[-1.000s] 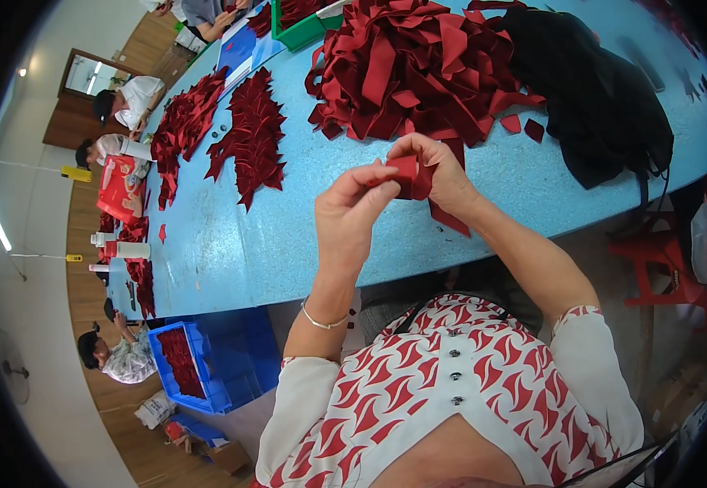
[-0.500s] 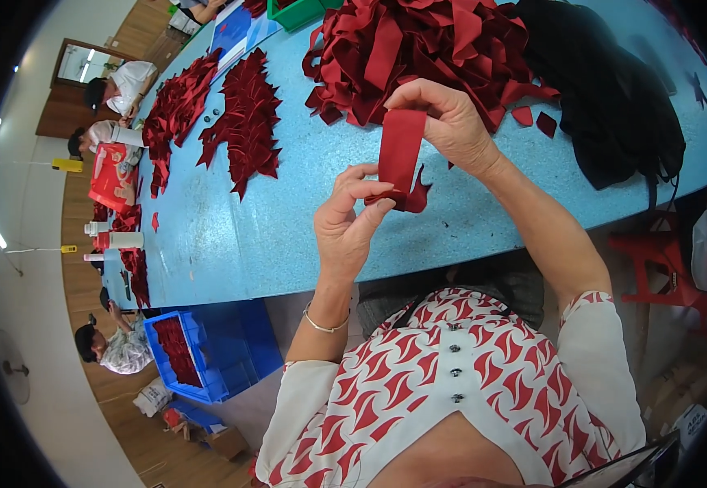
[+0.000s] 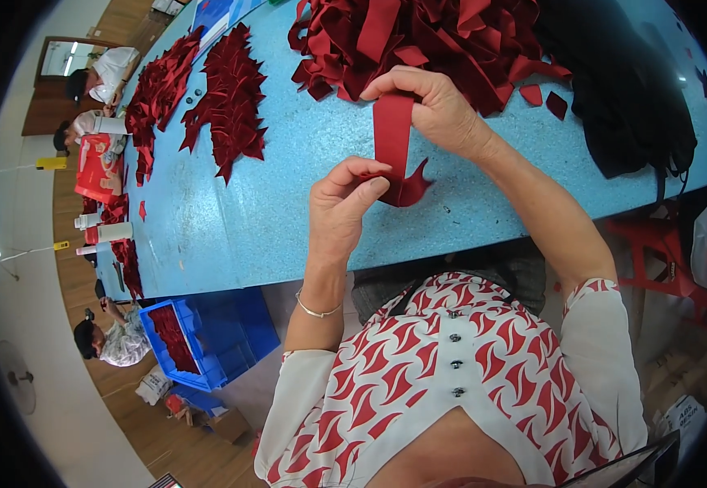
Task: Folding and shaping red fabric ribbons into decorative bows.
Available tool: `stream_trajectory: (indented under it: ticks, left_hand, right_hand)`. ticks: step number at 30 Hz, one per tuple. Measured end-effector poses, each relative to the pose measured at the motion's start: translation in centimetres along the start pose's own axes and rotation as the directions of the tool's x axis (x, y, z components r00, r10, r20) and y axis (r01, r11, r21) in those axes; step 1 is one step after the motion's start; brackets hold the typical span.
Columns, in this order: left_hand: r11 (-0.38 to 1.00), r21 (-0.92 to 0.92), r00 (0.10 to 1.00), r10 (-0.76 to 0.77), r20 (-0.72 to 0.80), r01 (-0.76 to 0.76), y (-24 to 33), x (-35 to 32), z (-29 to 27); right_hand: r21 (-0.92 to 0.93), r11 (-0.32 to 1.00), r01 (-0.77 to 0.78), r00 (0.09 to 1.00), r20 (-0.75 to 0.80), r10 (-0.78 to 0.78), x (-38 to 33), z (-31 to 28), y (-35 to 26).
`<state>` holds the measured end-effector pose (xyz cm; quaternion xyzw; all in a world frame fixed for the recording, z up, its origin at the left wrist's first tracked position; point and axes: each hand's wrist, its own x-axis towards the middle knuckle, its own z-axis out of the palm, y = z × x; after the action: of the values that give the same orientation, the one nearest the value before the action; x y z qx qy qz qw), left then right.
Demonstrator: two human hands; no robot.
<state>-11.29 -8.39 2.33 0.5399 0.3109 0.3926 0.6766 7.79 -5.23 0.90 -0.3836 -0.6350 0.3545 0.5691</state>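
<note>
A wide dark-red ribbon [image 3: 391,138] stretches between my two hands above the blue table. My left hand [image 3: 343,199] pinches its lower part between thumb and fingers, where the ribbon folds and a pointed end sticks out to the right. Higher up, my right hand [image 3: 435,106] grips the ribbon's upper end, its fingers curled over the edge. Just beyond my right hand lies a big heap of loose red ribbon pieces [image 3: 418,41].
Folded red ribbons [image 3: 227,98] lie in rows at the left of the blue table [image 3: 280,236]. Black cloth [image 3: 613,89] covers the right side. Blue bins [image 3: 231,342] stand below the table's left edge, a red stool [image 3: 662,260] at the right. Several people sit far left.
My right hand has moved slightly left with the ribbon's upper end, and the ribbon has turned a little. The whole view has shifted somewhat; both hands keep their hold.
</note>
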Motion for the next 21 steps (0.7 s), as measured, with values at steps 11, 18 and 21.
stream_trajectory:
  ticks: [11,18,21]
  left_hand:
    - [0.954,0.293,0.992,0.026,0.126,-0.062,-1.1,-0.7,-1.6]
    - [0.914,0.375,0.979,0.088,0.186,-0.153,-1.5,-1.3,-2.2]
    - [0.937,0.333,0.995,0.097,0.032,-0.102,-1.3,-1.5,-1.4]
  right_hand:
    - [0.168,0.869,-0.465,0.804,0.49,0.336,-0.8,-3.7,0.1]
    - [-0.017,0.753,-0.658,0.605,0.584,0.542,0.3,-3.8,-2.3]
    - [-0.224,0.749,-0.623,0.619,0.444,0.648,0.5,-3.0,-2.8]
